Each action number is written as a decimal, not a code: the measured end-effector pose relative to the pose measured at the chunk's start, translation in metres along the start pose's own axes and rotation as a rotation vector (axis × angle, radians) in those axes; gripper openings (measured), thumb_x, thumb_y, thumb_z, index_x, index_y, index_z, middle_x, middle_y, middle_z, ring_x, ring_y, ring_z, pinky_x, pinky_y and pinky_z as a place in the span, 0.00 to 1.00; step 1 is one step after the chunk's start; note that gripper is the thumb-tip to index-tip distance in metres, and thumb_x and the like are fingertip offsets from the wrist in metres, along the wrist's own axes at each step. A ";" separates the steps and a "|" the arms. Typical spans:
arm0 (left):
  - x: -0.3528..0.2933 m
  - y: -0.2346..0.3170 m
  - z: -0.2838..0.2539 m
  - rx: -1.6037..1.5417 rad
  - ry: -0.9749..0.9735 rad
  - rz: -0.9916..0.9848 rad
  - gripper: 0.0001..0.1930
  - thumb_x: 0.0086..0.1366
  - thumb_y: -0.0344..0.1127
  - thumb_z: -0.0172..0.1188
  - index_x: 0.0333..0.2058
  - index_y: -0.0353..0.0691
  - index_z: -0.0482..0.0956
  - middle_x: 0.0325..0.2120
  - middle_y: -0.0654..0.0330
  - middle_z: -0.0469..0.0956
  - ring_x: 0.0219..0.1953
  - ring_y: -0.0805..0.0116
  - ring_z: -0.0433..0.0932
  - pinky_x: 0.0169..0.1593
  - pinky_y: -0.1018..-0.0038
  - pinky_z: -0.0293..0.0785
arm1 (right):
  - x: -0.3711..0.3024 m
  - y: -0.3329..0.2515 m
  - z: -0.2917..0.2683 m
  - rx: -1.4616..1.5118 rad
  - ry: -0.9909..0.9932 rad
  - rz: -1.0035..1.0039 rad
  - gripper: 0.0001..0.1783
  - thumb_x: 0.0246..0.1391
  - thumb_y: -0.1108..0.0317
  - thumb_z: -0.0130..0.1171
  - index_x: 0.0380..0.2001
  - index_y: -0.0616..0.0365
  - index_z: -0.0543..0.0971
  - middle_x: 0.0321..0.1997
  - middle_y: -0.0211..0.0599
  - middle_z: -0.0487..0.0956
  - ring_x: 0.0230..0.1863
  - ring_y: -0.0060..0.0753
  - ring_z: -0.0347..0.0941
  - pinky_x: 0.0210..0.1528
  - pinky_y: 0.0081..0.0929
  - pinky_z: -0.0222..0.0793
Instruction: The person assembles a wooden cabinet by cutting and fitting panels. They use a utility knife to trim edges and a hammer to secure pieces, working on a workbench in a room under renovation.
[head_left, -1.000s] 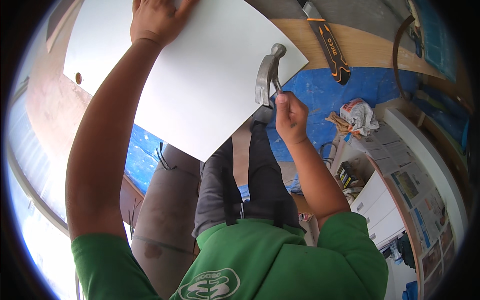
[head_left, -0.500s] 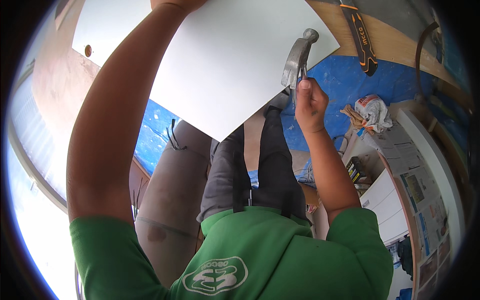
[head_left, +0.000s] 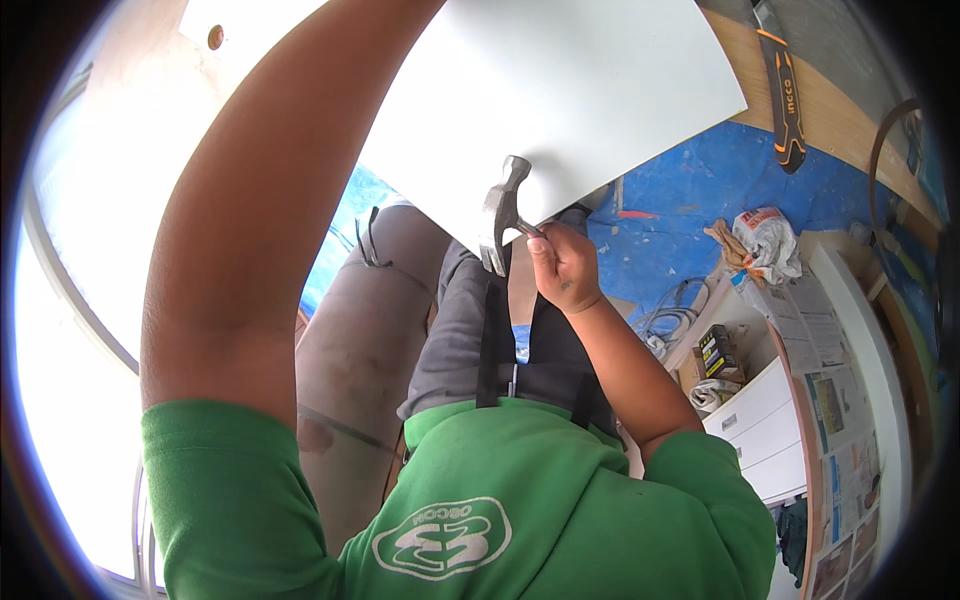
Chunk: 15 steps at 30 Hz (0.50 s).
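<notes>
My right hand (head_left: 565,265) is closed round the handle of a claw hammer (head_left: 500,212). The hammer's metal head is over the near corner of a white panel (head_left: 590,80), claw pointing down toward my legs; whether it touches the panel I cannot tell. Above my lap, the flat panel stretches away to the top edge of the view. My left forearm (head_left: 270,170) reaches up across the panel's left side, and the left hand itself is beyond the top edge, out of sight.
A tool with a black and orange handle (head_left: 785,105) lies on a wooden board at the upper right. Blue sheeting (head_left: 660,200) covers the floor. Further right are a crumpled plastic bag (head_left: 768,245), a coiled cable and a white drawer unit (head_left: 765,425). A grey-brown padded roll (head_left: 370,320) lies left of my legs.
My right hand and the hammer have moved left and toward me, from the panel's right edge to its near corner. My left hand has gone out at the top. The view has shifted.
</notes>
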<state>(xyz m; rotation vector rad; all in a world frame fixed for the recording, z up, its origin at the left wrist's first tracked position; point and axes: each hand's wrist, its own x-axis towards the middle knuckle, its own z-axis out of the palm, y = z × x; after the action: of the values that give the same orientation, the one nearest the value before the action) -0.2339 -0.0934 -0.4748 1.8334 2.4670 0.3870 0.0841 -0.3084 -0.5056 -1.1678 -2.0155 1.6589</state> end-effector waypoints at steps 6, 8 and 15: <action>-0.004 0.001 -0.001 -0.043 0.021 0.007 0.36 0.75 0.63 0.39 0.73 0.47 0.60 0.76 0.62 0.55 0.78 0.63 0.47 0.80 0.63 0.37 | -0.009 -0.003 0.016 0.032 -0.096 -0.012 0.21 0.66 0.52 0.59 0.23 0.56 0.75 0.22 0.41 0.73 0.22 0.50 0.72 0.25 0.40 0.67; -0.003 0.000 -0.001 -0.047 0.018 0.008 0.36 0.75 0.63 0.39 0.73 0.47 0.60 0.76 0.61 0.55 0.78 0.63 0.47 0.80 0.63 0.37 | -0.009 -0.004 0.020 0.039 -0.121 -0.043 0.21 0.66 0.52 0.59 0.24 0.56 0.76 0.22 0.41 0.74 0.23 0.50 0.73 0.25 0.40 0.68; 0.001 -0.004 0.004 -0.014 0.052 0.030 0.37 0.75 0.64 0.38 0.73 0.47 0.60 0.76 0.61 0.55 0.78 0.62 0.47 0.80 0.62 0.37 | -0.015 -0.009 0.034 0.008 -0.153 -0.044 0.20 0.64 0.53 0.61 0.23 0.55 0.77 0.19 0.37 0.74 0.22 0.47 0.74 0.24 0.39 0.68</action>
<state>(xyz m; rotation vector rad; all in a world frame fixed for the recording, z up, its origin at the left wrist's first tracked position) -0.2370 -0.0932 -0.4796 1.8800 2.4657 0.4581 0.0674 -0.3428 -0.5032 -1.0140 -2.1068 1.7811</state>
